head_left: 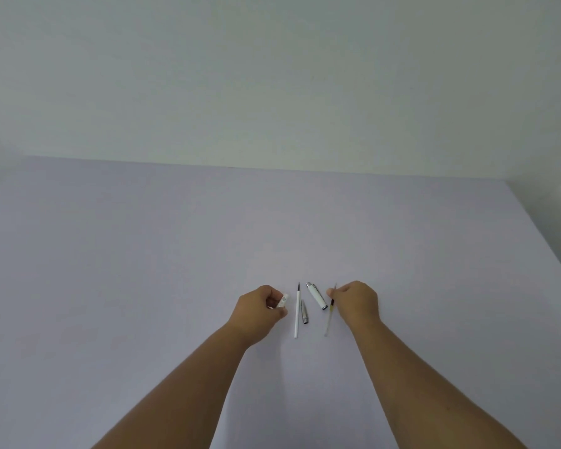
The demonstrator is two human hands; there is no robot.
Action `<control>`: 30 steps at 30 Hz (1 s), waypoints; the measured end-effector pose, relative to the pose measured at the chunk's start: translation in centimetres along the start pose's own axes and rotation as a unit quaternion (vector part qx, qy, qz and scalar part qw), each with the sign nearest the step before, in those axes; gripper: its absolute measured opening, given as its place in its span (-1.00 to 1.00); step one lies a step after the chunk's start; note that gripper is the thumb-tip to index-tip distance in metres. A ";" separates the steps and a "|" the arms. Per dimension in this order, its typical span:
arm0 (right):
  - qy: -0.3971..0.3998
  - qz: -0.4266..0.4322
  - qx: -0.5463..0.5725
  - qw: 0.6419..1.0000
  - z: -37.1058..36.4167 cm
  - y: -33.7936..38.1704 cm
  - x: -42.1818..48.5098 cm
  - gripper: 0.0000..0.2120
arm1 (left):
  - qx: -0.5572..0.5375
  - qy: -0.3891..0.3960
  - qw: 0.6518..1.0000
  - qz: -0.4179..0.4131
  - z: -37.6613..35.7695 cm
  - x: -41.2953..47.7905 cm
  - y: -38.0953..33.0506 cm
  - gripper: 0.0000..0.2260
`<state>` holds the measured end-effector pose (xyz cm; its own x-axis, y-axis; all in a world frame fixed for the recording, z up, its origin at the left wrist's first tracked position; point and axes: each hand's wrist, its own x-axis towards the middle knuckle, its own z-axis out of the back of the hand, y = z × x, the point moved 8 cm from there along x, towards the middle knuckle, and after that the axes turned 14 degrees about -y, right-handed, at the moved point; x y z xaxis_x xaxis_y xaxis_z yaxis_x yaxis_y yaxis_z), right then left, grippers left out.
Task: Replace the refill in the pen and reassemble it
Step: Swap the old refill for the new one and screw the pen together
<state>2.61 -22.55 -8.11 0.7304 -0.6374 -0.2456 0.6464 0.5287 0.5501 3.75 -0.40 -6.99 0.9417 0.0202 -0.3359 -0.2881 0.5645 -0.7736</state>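
Observation:
Pen parts lie on a pale lilac table (143, 254). My left hand (259, 311) is closed around a short white pen piece (282, 301). Just to its right lies a long white refill (297, 314) with a dark tip pointing away from me. A small silver tip section (304, 314) rests beside that refill. A white cap (316, 296) with silver ends lies tilted further right. My right hand (357, 303) pinches a thin, mostly clear refill (330, 314) near its dark upper part, with its lower end down at the table.
The table's far edge meets a plain pale wall (272, 76). The table's right edge (538, 234) slants down at the right side of the view.

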 end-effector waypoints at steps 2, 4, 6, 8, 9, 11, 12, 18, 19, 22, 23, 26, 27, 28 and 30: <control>-0.001 0.001 0.001 1.000 -0.1 0.0 -0.1 -0.80 | 0.002 0.000 1.000 0.001 0.0 -0.1 0.0 -0.93; -0.002 0.003 0.000 1.000 -0.2 -0.1 -0.2 -0.81 | 0.002 0.000 1.000 0.002 0.0 -0.1 -0.1 -0.92; -0.006 0.001 0.006 1.000 -0.2 -0.2 -0.3 -0.83 | -0.002 0.000 1.000 0.006 0.1 -0.2 -0.1 -0.91; -0.017 -0.002 0.021 1.000 0.1 -0.2 -0.5 -0.83 | -0.008 -0.004 1.000 0.010 0.3 -0.2 0.0 -0.90; -0.027 -0.002 0.033 0.999 0.3 -0.1 -0.6 -0.85 | -0.008 -0.008 1.000 0.010 0.5 -0.2 0.0 -0.90; -0.050 0.016 0.052 0.997 0.8 0.7 -1.3 -0.86 | -0.008 -0.023 1.000 0.012 1.0 -0.2 0.0 -0.89; -0.048 0.039 0.048 0.997 0.7 1.4 -1.7 -0.87 | -0.008 -0.033 0.999 0.013 1.3 -0.1 0.0 -0.89; 0.041 0.169 -0.137 0.975 -3.8 5.0 -5.4 -0.83 | -0.008 -0.066 0.998 0.021 2.7 0.0 0.1 -0.91; 0.030 0.180 -0.155 0.971 -4.1 5.0 -5.7 -0.82 | -0.008 -0.068 0.997 0.021 2.9 -0.1 0.1 -0.91; 0.014 0.191 -0.178 0.965 -4.6 4.9 -6.3 -0.77 | -0.012 -0.072 0.997 0.021 3.3 -0.1 0.3 -0.92; 0.017 0.190 -0.185 0.964 -4.8 4.8 -6.4 -0.75 | -0.012 -0.072 0.997 0.021 3.4 -0.1 0.3 -0.92; 0.028 0.182 -0.198 0.963 -5.2 4.7 -6.9 -0.81 | -0.009 -0.069 0.997 0.019 3.4 -0.3 0.5 -0.92; 0.032 0.175 -0.194 0.965 -5.2 4.7 -7.0 -0.83 | -0.007 -0.068 0.998 0.018 3.4 -0.3 0.5 -0.92; 0.038 0.164 -0.184 0.968 -5.3 4.6 -7.0 -0.84 | -0.005 -0.066 0.998 0.017 3.3 -0.4 0.5 -0.92; 0.048 0.140 -0.150 0.978 -5.2 4.6 -7.0 -0.86 | 0.001 -0.061 0.998 0.016 3.2 -0.4 0.6 -0.90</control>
<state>1.57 -12.75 -7.98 0.8964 -0.3952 -0.2009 0.4425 0.8247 0.3523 3.72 2.56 -5.64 0.9465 0.1389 -0.2914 -0.3175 0.5635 -0.7627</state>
